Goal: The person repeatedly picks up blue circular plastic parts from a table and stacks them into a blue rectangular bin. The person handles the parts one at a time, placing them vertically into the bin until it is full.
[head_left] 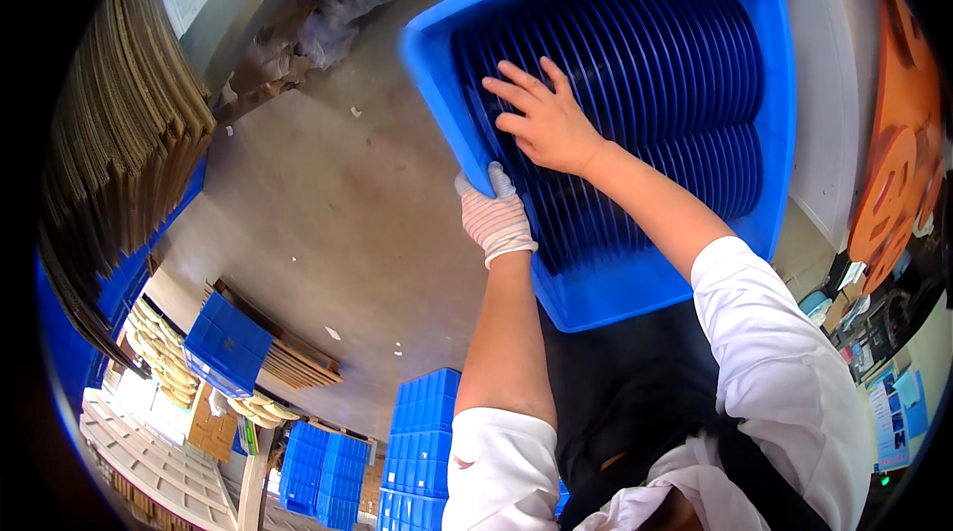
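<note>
A large blue plastic bin (777, 65) takes up the upper right of the head view. Inside it, thin round dark blue pieces (655, 65) stand on edge, packed closely in two side-by-side rows. My left hand (499, 216), in a striped white glove, is closed around the bin's left rim, thumb on the inner side. Bare, my right hand (549, 122) reaches over the left end of the rows with its fingers spread. Its fingertips are at or just above the edges of the pieces; I cannot tell whether they touch.
Stacked cardboard sheets (124, 124) stand at the far left. Blue crates (419, 442) are piled at the lower left, near another blue crate (228, 342). Orange cut-out panels (893, 134) and a pale grey box-like unit (819, 84) stand right of the bin. Plastic wrap (338, 10) lies at the top left.
</note>
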{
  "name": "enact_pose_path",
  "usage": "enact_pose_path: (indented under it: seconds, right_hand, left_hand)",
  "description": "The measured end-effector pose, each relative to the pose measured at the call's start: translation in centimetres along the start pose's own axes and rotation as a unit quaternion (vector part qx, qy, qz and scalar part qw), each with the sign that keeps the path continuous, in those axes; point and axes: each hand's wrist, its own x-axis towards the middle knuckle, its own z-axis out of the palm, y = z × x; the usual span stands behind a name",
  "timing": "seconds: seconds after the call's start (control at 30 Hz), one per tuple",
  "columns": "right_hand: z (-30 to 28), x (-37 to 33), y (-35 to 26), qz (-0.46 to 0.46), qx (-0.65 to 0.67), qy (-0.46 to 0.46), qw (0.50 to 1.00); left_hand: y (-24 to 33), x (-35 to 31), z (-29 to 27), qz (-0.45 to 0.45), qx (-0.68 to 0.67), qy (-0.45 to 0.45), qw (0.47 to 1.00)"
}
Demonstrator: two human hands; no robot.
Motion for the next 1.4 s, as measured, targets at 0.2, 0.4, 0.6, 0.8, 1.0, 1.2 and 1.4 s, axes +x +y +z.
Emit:
enact_pose_path:
  seconds: [0.2,0.4,0.6,0.8,1.0,1.2,1.4]
  right_hand:
    - [1.0,0.3,-2.1,0.060,-0.024,0.034,0.997]
    - [-1.3,-3.3,-7.3,0.130,-0.019,0.115,0.985]
    - [-6.4,-19.5,-18.8,0.307,-0.073,-0.025,0.949]
    - [-8.4,-25.1,-28.6,0.348,-0.029,-0.033,0.936]
    - [-8.1,-21.6,-33.6,0.280,0.069,-0.007,0.957]
    - [-11.8,-19.0,-33.2,0.300,0.057,0.034,0.952]
    - [-13.9,-13.1,-28.4,0.280,0.072,0.010,0.957]
  left_hand:
    - [0.5,0.4,-0.4,-0.010,-0.026,-0.037,0.999]
    - [0.4,0.7,-0.9,0.031,-0.069,-0.037,0.996]
    - [-2.9,1.8,-7.7,0.119,-0.070,-0.283,0.949]
    - [-15.0,4.2,-20.5,0.095,0.085,-0.218,0.968]
    - [-26.4,4.5,-35.1,-0.072,0.161,-0.183,0.967]
    - [-28.4,9.8,-32.6,-0.087,0.058,-0.181,0.978]
    - [-3.6,5.8,-27.7,-0.033,0.016,-0.149,0.988]
